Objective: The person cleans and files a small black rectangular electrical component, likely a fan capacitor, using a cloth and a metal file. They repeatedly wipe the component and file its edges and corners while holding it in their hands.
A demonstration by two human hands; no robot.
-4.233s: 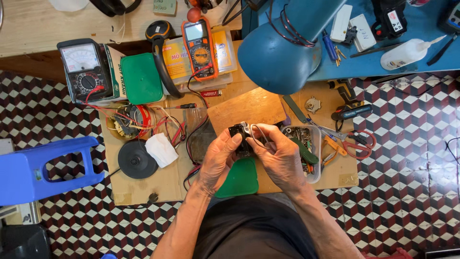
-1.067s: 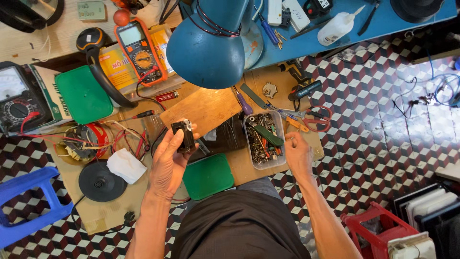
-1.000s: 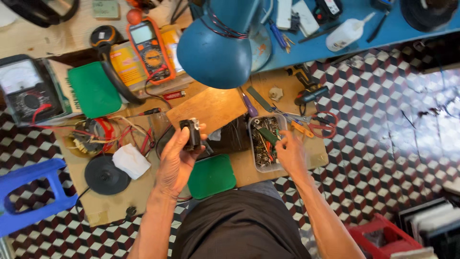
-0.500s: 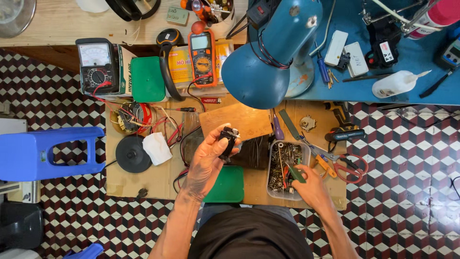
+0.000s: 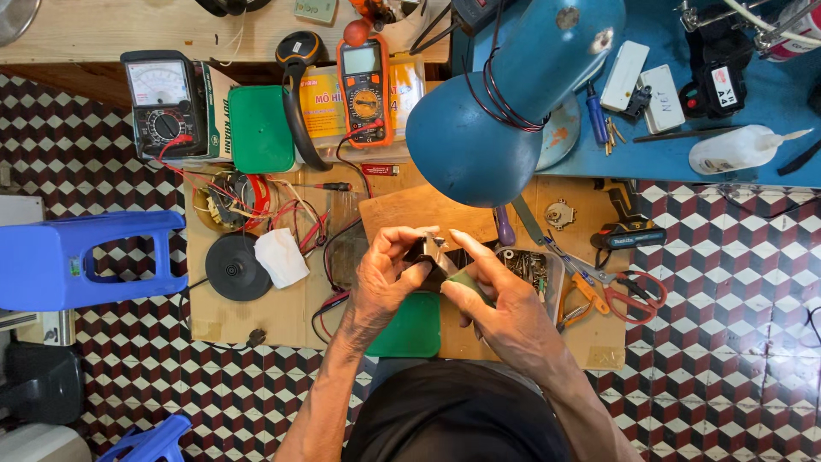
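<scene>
Back from the parts tray [image 5: 547, 295], the right hand [image 5: 505, 312] has rejoined the left hand [image 5: 389, 278]; both pinch a small black part [image 5: 428, 254] above the worktop [image 5: 256, 316], under the blue lamp [image 5: 505, 111]. Fitting looks unfinished.

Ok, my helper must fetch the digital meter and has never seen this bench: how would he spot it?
Start at the big blue lamp shade. Just left of it, an orange multimeter lies on a yellow package. The other meter, far left, is black with a needle dial; this one is orange with a screen.
</scene>
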